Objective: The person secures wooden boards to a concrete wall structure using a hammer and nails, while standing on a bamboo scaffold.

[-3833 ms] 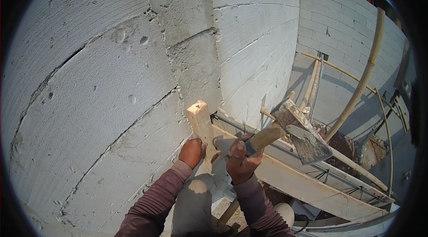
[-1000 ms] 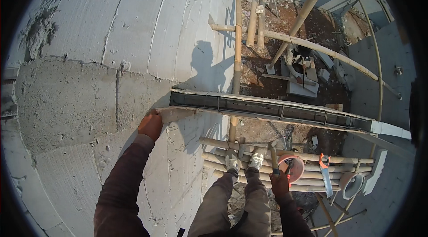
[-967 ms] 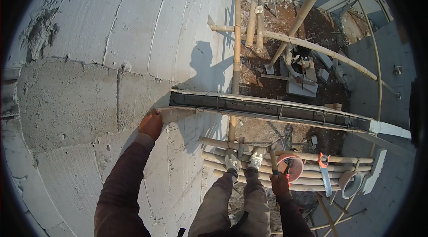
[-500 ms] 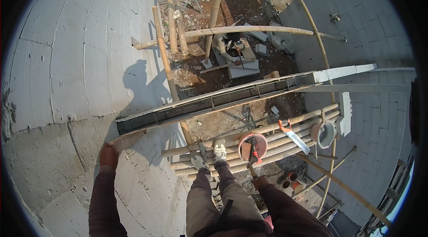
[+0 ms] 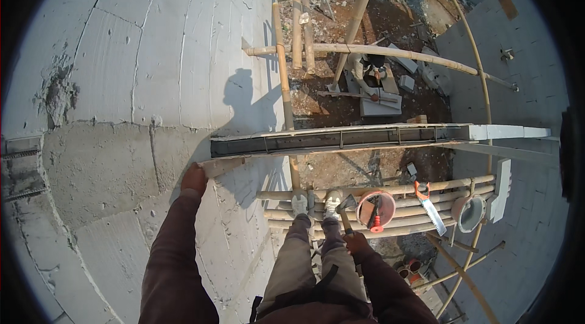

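Observation:
My left hand (image 5: 194, 179) is closed on the left end of a short wooden board (image 5: 223, 167), held against the block wall just below the formwork's left end. The long formwork trough (image 5: 341, 139) runs across the gap, with steel reinforcing bars inside. My right hand (image 5: 357, 245) is closed around the wooden handle of a hatchet (image 5: 348, 204), its dark flared head pointing away from me. The hatchet is above the bamboo platform, between my right shoe (image 5: 332, 202) and a pink bucket (image 5: 386, 199) of tools.
A handsaw (image 5: 431, 209) and a grey bucket (image 5: 470, 214) rest on the bamboo poles (image 5: 414, 220) under my feet. Bamboo props (image 5: 283, 68) stand beyond the formwork. Far below, a co-worker (image 5: 365, 74) bends over pale blocks. Block walls rise on both sides.
The view has turned, so the scene sits further right. My right hand has brought the hatchet leftward from over the pink bucket to beside my right shoe. My left hand stays at the short board.

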`<control>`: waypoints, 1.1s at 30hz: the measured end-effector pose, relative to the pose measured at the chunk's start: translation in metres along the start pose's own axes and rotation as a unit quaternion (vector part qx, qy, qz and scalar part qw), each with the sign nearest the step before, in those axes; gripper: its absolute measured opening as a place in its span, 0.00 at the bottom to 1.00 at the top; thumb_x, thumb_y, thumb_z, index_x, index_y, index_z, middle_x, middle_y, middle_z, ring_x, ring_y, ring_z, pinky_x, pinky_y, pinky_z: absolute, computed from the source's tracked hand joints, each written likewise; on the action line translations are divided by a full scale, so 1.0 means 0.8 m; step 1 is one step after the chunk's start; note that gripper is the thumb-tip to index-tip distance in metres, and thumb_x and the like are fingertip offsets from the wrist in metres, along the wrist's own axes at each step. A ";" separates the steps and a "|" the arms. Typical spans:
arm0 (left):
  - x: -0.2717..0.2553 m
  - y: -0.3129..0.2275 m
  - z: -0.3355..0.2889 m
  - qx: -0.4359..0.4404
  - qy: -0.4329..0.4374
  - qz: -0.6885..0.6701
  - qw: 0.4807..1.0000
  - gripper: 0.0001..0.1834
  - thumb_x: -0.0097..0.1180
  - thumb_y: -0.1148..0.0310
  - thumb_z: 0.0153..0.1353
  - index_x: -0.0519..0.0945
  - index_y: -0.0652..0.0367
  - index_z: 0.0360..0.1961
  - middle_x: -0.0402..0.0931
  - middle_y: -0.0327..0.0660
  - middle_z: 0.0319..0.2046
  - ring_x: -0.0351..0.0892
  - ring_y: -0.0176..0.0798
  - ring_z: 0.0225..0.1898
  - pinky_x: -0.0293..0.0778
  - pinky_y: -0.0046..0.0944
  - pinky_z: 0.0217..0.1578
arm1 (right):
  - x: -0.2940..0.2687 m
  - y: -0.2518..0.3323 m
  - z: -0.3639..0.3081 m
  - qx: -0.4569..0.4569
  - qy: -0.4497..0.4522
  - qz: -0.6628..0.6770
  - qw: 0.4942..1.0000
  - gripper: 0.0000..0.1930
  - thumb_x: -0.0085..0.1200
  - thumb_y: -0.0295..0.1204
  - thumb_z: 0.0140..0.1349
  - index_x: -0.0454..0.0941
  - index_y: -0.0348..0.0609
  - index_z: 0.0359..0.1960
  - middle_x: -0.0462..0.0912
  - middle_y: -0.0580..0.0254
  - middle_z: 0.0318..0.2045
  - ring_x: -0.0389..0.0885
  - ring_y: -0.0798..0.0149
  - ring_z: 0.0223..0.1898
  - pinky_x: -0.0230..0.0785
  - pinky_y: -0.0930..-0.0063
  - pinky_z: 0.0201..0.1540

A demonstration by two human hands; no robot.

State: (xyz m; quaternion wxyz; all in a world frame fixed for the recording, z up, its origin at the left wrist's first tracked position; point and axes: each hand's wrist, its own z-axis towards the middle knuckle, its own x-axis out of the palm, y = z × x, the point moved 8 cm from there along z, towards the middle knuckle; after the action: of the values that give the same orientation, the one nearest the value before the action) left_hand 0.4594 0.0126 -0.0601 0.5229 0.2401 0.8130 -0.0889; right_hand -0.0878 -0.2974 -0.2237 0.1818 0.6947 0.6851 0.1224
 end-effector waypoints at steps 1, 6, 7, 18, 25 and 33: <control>-0.001 0.001 0.002 -0.009 0.000 -0.005 1.000 0.09 0.62 0.72 0.54 0.83 0.65 0.35 0.75 0.54 0.43 0.80 0.57 0.45 0.77 0.50 0.48 | -0.004 0.007 -0.007 -0.035 -0.010 0.007 0.999 0.21 0.56 0.43 0.64 0.79 0.33 0.41 0.80 0.51 0.24 0.82 0.59 0.21 0.75 0.65 0.24; 0.006 0.007 -0.007 -0.016 0.016 0.000 1.000 0.08 0.57 0.74 0.57 0.83 0.66 0.36 0.74 0.53 0.45 0.80 0.56 0.46 0.78 0.49 0.48 | -0.025 0.013 -0.051 0.063 -0.055 0.064 0.994 0.20 0.60 0.43 0.62 0.76 0.32 0.34 0.76 0.58 0.18 0.77 0.63 0.17 0.71 0.66 0.20; 0.007 0.007 -0.008 -0.015 0.018 0.003 1.000 0.08 0.54 0.75 0.59 0.83 0.66 0.36 0.74 0.53 0.45 0.80 0.56 0.46 0.78 0.49 0.48 | -0.028 -0.002 -0.061 0.105 -0.068 0.103 0.987 0.20 0.61 0.43 0.61 0.75 0.35 0.33 0.75 0.60 0.17 0.75 0.65 0.16 0.68 0.66 0.18; 0.005 -0.006 -0.005 -0.013 -0.007 -0.023 1.000 0.11 0.52 0.75 0.59 0.82 0.66 0.41 0.73 0.55 0.49 0.81 0.55 0.47 0.80 0.47 0.46 | -0.062 -0.093 -0.122 0.199 -0.112 0.058 0.972 0.22 0.61 0.44 0.62 0.75 0.33 0.34 0.77 0.56 0.19 0.76 0.61 0.16 0.70 0.61 0.20; -0.003 -0.136 -0.110 0.009 -0.088 -0.092 0.992 0.40 0.63 0.56 0.56 0.65 0.64 0.66 0.55 0.56 0.68 0.54 0.61 0.69 0.54 0.53 0.68 | -0.068 -0.051 -0.079 0.054 -0.117 -0.028 0.991 0.21 0.61 0.44 0.61 0.76 0.33 0.32 0.75 0.58 0.17 0.77 0.61 0.18 0.70 0.62 0.21; 0.219 -0.205 -0.364 0.045 0.313 -0.467 0.825 0.39 0.52 0.39 0.61 0.76 0.66 0.57 0.77 0.61 0.51 0.76 0.60 0.55 0.69 0.50 0.58 | -0.021 0.145 -0.091 0.018 -0.054 -0.070 0.996 0.23 0.63 0.44 0.61 0.74 0.32 0.36 0.76 0.58 0.19 0.76 0.64 0.17 0.69 0.67 0.18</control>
State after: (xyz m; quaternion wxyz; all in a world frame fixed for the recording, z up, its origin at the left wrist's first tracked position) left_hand 0.0856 0.0378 -0.1069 0.1243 -0.1302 0.9431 -0.2794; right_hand -0.0134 -0.3078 -0.1081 0.2142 0.6536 0.7235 0.0589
